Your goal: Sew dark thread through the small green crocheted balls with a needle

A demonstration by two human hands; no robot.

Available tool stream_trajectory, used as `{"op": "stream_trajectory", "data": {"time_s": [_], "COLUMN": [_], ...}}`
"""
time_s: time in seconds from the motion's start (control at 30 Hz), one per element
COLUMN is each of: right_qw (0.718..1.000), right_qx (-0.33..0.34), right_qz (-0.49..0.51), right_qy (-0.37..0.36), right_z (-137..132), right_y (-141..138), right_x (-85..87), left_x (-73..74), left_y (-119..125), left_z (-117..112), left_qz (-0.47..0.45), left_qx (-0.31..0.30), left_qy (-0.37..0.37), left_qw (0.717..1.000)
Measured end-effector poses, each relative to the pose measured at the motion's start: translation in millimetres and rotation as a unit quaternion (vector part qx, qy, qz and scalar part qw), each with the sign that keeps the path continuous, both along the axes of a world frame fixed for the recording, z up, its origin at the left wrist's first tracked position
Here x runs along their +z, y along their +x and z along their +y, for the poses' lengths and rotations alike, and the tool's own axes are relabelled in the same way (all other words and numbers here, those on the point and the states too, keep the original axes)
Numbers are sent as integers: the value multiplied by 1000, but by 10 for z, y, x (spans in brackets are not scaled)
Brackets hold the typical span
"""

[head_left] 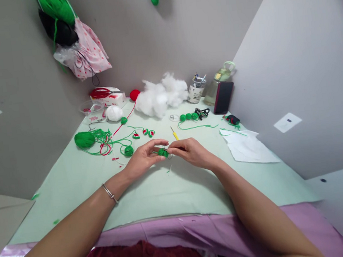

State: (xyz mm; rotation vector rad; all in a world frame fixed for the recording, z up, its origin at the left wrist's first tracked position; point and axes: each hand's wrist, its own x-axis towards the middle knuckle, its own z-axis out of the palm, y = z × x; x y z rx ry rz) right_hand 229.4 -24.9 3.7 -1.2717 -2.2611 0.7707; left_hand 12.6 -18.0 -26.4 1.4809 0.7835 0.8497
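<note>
Cup of pens right of upper centre, dotted bag upper left, contents hidden, green crochet piece mid-frame, direction and long axis unclear, left hand half-curled, pinching it, right hand fingertips together at its edge, hold unclear

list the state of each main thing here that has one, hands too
Green piece, held, partly hidden
Left hand, holding green piece
Right hand, fingers pinched at green piece
Yellow-handled tool, lying unheld
Green yarn ball, partly unwound
White stuffing, loosely heaped
Phone, propped up, slightly tilted
Bottle, standing upright
Cup, upright, not empty
Scissors, lying on white box
White paper, creased
</note>
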Motion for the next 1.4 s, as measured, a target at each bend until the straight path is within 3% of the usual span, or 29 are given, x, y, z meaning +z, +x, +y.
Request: {"op": "stream_trajectory", "data": {"time_s": [0.13, 0.23, 0.33, 0.43, 0.5, 0.57, 0.7, 0.8, 0.93, 1.17, 1.27, 1.4], "right_qw": [998, 988, 961, 928, 924, 939, 977, 979, 957, 937, 948, 986], "right_qx": [-49, -148, -247, -281, -270, -237, -103, -43, -36, -40, -51, -74], "right_qz": [27, 12, -100, -224, -242, -194, -81, -138, -263, -333, -297, -144], "right_qy": [18, 48, 76, 99, 123, 156, 167, 145, 113, 100, 102, 43], "right_z": [25, 92, 161, 204, 212, 199, 123, 72, 69, 61, 41, 33], "right_y": [21, 97, 200, 267, 268, 232, 89, -19, -112, -180, -168, -116], "right_x": [27, 11, -48, -117, -140, -142, -146, -193, -235, -199, -211, -190], "left_x": [-32, -61, -75, -61, -39, -16, -8, -33, -30, 52, 62, 49], "left_y": [-8, -17, -29, -40, -42, -41, -42, -52, -67, -152, -200, -224], "left_z": [16, 28, 39, 45, 43, 41, 58, 86, 103, 164, 211, 241], "left_qz": [-12, -18, -19, -31, -48, -71, -125, -166, -182, -153, -131, -77], "left_qx": [-3, 1, 5, 11, 9, 3, -5, 7, 26, 117, 157, 194], "left_qy": [5, 4, -3, -12, -37, -69, -121, -153, -178, -135, -105, -64], "left_qw": [1000, 1000, 1000, 999, 998, 995, 985, 974, 967, 972, 973, 976]}}
